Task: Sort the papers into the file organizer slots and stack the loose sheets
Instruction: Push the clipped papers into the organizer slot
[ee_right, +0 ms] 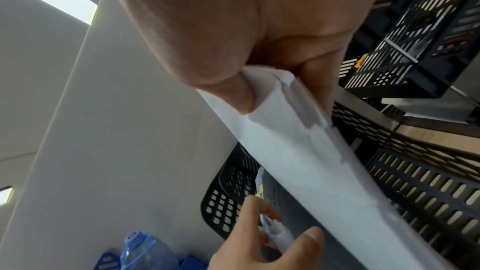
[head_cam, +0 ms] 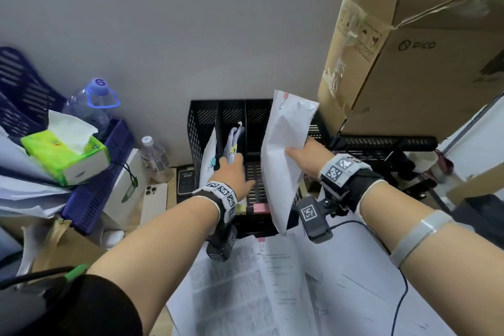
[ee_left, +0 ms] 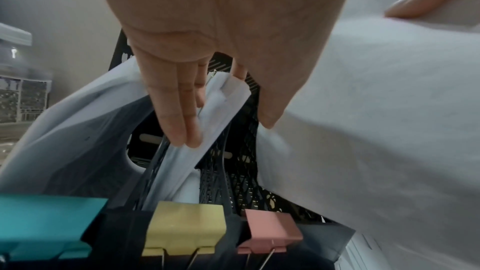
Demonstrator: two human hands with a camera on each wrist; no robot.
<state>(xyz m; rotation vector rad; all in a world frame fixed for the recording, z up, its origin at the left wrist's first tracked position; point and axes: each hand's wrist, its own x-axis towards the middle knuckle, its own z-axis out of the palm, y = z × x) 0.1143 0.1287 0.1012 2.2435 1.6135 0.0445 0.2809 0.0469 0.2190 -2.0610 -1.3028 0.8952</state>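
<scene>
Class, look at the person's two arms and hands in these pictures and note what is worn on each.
Both hands are bare. The left hand has a black wrist strap with a white band of square black-and-white markers, and a small black camera slung beneath; a black sleeve is pushed up near the elbow. The right hand has the same strap, markers and camera, with a thin black cable trailing away, plus a pale grey band round the forearm.

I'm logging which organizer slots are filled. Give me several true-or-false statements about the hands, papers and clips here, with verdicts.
1. The right hand grips a pink-clipped paper bundle. True.
2. The left hand holds a water bottle. False: its fingers touch the papers standing in the black organizer.
3. Three binder clips sit on the organizer's front edge: teal, yellow, pink. True.
4. Every organizer slot is empty. False: two hold papers.
</scene>
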